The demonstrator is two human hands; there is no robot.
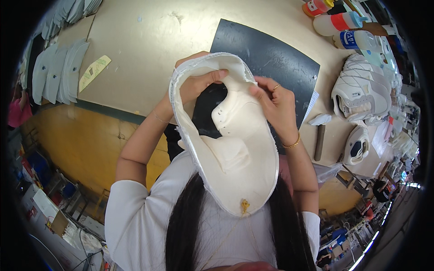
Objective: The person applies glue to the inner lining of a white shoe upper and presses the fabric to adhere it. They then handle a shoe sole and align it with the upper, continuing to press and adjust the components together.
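A white shoe upper [260, 135] is held up close in front of my chest. Its long open underside faces the camera, showing the pale lining and a stitched, slightly frayed edge. A knot of yellow thread [245, 206] sits at the end nearest me. My left hand [201, 83] grips the far left part of the rim, thumb inside and the other fingers mostly hidden behind. On the far right of the same rim, my right hand [278, 106] pinches the edge between thumb and fingers. Through the foot opening something dark shows.
A black mat [271, 56] lies on the beige table [149, 40]. To the right are several bottles [337, 22], stacked white uppers [361, 88], another upper [357, 144] and a dark bar [320, 142]. Stacked white pieces [61, 72] and a yellow template [94, 72] lie left.
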